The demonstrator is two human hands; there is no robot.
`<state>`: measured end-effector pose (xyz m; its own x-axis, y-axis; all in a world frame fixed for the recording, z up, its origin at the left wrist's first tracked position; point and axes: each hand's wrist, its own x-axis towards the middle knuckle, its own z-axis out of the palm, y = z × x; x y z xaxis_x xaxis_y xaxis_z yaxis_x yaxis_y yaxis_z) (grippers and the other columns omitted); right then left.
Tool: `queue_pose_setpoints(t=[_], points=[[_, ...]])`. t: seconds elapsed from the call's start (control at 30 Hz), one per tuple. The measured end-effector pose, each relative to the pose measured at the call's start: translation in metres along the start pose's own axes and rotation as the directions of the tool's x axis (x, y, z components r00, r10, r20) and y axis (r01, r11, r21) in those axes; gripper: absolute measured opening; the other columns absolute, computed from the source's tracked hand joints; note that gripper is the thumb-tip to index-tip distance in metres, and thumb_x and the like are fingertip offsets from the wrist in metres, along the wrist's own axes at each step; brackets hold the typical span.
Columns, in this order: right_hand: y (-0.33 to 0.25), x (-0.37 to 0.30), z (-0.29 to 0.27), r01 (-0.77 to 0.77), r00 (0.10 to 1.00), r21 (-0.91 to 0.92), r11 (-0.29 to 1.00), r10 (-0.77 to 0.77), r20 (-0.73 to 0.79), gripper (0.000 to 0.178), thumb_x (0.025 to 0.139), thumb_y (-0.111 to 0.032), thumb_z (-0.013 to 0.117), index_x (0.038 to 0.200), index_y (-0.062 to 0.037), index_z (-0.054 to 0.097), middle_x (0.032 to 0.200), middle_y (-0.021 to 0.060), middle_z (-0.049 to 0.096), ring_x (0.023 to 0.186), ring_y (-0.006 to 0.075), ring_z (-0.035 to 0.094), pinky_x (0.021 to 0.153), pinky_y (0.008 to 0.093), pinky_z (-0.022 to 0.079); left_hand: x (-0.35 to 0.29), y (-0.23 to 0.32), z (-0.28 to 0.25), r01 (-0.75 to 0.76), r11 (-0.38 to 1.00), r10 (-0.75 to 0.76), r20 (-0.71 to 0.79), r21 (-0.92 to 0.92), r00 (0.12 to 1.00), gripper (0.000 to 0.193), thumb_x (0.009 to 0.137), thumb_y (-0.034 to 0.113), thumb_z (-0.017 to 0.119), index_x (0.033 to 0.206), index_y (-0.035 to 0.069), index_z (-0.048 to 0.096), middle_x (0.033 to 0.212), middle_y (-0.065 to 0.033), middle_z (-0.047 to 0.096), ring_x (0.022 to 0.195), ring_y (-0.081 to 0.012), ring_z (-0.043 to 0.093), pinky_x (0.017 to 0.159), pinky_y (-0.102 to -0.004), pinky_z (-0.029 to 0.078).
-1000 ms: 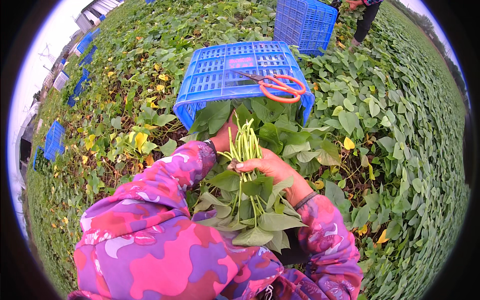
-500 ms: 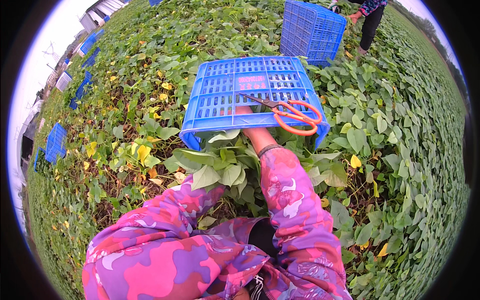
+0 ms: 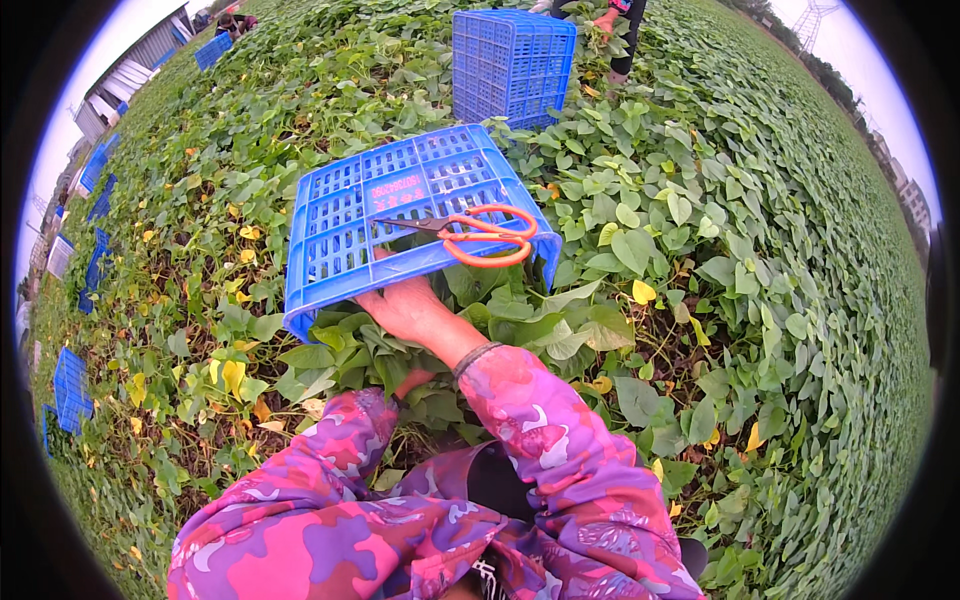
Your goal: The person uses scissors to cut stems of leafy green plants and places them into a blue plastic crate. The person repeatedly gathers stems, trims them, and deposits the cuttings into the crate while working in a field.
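Note:
In front of me a blue plastic crate (image 3: 350, 245) lies on its side, its slotted wall facing up. A pair of scissors (image 3: 490, 236) with orange handles and dark blades rests on that wall. My right hand (image 3: 410, 308) reaches in under the crate's near edge, over a bunch of green leaves (image 3: 365, 350). Its thumb and fingers look stretched apart, though the fingertips are partly hidden beneath the crate. Lower down, my left hand (image 3: 413, 380) is almost wholly covered by leaves; only a sliver of skin shows, its fingers hidden.
Dense leafy vines (image 3: 720, 300) spread all around, with some yellow leaves. A taller blue crate (image 3: 512, 70) stands beyond mine, beside a co-worker's hand (image 3: 607, 20). More blue crates (image 3: 72, 390) lie along the left. Another person (image 3: 235, 25) bends at the far left.
My view has swung right, so the crates appear further left. My right hand has drawn back somewhat and now shows more at the crate's near edge. The scissors still lie on the crate.

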<state>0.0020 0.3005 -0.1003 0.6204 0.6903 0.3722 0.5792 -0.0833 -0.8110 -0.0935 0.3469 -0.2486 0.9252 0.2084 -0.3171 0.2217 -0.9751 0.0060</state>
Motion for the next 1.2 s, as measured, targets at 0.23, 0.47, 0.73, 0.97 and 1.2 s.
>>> queue_pose_setpoints(t=[0.23,0.47,0.73,0.97,1.2], points=[[-0.025,-0.045,0.028,-0.258,0.872,-0.302,0.918,0.356,0.336,0.065,0.081,-0.024,0.068,0.141,-0.0145,0.044,0.153,0.0159,0.029,0.134,0.0368,0.038,0.111,0.0477,0.032,-0.009,0.002,-0.026,-0.061,0.998,0.061,-0.012,-0.008,0.998,0.043,0.078,0.028,0.065,0.115,0.007,0.060,0.125,-0.0197,0.056,0.115,-0.0389,0.051,0.095,-0.0494,0.043],[0.006,-0.032,0.024,-0.255,0.909,-0.314,0.914,0.337,0.244,0.058,0.080,-0.015,0.065,0.136,-0.0156,0.049,0.150,0.0089,0.036,0.127,0.0343,0.048,0.101,0.0450,0.045,-0.101,0.012,-0.099,-0.312,0.944,0.304,-0.085,-0.109,0.949,0.039,0.077,0.027,0.066,0.110,0.007,0.062,0.122,-0.0198,0.060,0.110,-0.0379,0.056,0.093,-0.0479,0.046],[-0.089,-0.065,-0.029,0.007,0.999,-0.587,0.810,0.020,0.040,0.054,0.082,-0.021,0.061,0.133,-0.0070,0.046,0.137,0.0191,0.044,0.120,0.0376,0.051,0.091,0.0463,0.049,-0.122,-0.031,-0.174,-0.754,0.559,0.133,-0.860,-0.345,0.492,0.014,0.083,0.000,0.060,0.096,0.002,0.061,0.097,-0.0118,0.061,0.096,-0.0299,0.057,0.085,-0.0386,0.045],[-0.122,-0.058,-0.106,0.068,0.827,-0.606,0.792,-0.384,-0.410,0.020,0.081,-0.012,0.067,0.098,-0.0036,0.060,0.099,0.0154,0.061,0.098,0.0348,0.058,0.087,0.0441,0.046,-0.126,-0.012,-0.209,-0.811,0.573,0.326,-0.875,-0.118,0.358,0.019,0.078,0.004,0.068,0.096,0.002,0.064,0.111,-0.0134,0.064,0.112,-0.0349,0.057,0.096,-0.0451,0.043],[-0.079,-0.030,-0.101,-0.148,0.981,-0.773,0.617,-0.009,-0.195,0.022,0.083,-0.019,0.063,0.101,-0.0065,0.065,0.100,0.0151,0.062,0.099,0.0343,0.056,0.091,0.0462,0.042,-0.069,-0.003,-0.243,-0.450,0.889,0.215,-0.794,-0.082,0.569,0.045,0.090,0.030,0.060,0.123,0.000,0.057,0.126,-0.0186,0.057,0.121,-0.0386,0.049,0.100,-0.0475,0.040]])
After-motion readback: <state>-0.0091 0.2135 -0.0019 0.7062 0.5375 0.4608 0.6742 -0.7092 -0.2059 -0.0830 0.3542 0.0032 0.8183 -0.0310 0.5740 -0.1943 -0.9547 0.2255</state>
